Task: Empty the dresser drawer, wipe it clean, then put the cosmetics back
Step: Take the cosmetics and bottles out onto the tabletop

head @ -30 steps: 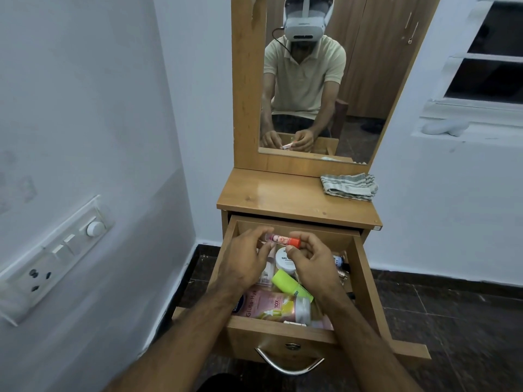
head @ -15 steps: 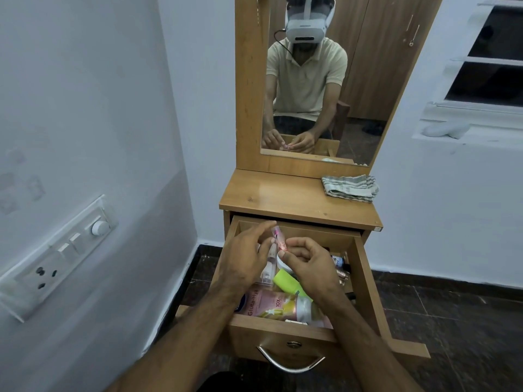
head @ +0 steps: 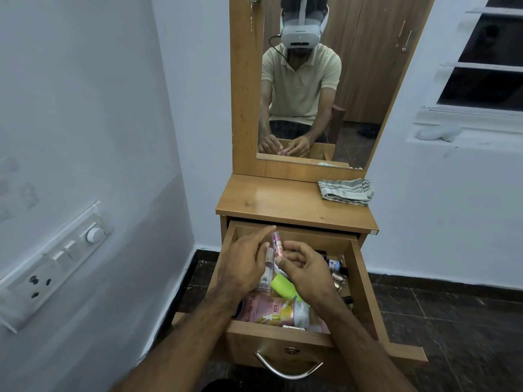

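The wooden dresser drawer point(head: 365, 290) is pulled out and holds several cosmetics. A small pink tube point(head: 276, 244) stands upright over the drawer's back half, pinched at its lower end by my right hand point(head: 304, 268). My left hand point(head: 246, 264) hovers just left of the tube with fingers spread and the index finger pointing past its top. Below the hands lie a lime green bottle point(head: 283, 287), a pink Gluta-Hya pack point(head: 266, 308) and small bottles point(head: 335, 268) along the right side.
A folded striped cloth point(head: 346, 191) lies on the right of the dresser top point(head: 268, 199). A mirror point(head: 319, 80) rises behind it. A white wall with a switch panel point(head: 53, 261) is close on the left. Dark tiled floor point(head: 452, 321) spreads right.
The pink tube has turned from lying level between both hands to standing upright in the right hand. The left hand has let go of it and opened. The view has tilted slightly upward.
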Demonstrator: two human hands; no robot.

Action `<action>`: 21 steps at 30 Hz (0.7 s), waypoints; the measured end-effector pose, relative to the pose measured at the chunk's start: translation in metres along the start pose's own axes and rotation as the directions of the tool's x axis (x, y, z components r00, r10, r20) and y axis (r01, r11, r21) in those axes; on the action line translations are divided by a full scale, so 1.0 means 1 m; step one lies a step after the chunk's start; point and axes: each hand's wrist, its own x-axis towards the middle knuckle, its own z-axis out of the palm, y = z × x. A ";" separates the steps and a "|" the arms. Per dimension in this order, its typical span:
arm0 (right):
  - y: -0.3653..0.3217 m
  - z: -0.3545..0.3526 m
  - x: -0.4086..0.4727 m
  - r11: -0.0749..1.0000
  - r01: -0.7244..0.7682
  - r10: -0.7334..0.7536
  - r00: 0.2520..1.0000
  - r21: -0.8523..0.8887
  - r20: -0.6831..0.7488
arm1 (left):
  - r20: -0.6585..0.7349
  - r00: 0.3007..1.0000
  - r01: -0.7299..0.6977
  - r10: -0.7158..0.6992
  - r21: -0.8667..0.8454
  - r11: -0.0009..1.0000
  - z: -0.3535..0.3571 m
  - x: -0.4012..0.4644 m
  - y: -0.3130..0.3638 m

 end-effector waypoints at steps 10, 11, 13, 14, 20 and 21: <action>-0.002 -0.001 -0.001 1.000 -0.004 0.004 1.000 0.024 -0.009 | -0.001 0.999 0.049 -0.049 0.024 0.998 -0.001 0.000 0.003; -0.003 -0.001 0.000 0.999 -0.005 0.006 1.000 0.036 -0.021 | -0.009 0.998 0.065 -0.064 0.028 0.998 -0.001 0.000 0.004; -0.008 -0.004 0.003 0.999 0.010 -0.008 0.998 0.039 -0.057 | -0.038 0.996 0.086 -0.085 0.029 0.996 -0.001 0.000 0.003; -0.014 -0.008 0.007 0.999 0.025 -0.023 0.997 0.032 -0.077 | -0.049 0.995 0.091 -0.090 0.030 0.995 0.000 0.001 0.002; -0.063 -0.039 0.063 0.976 0.184 -0.208 0.945 -0.117 -0.251 | -0.105 0.992 0.071 -0.065 0.056 0.996 0.003 0.004 -0.002; -0.065 -0.041 0.075 0.968 0.185 -0.225 0.939 -0.168 -0.260 | -0.109 0.993 0.061 -0.054 0.063 0.996 0.003 0.004 -0.001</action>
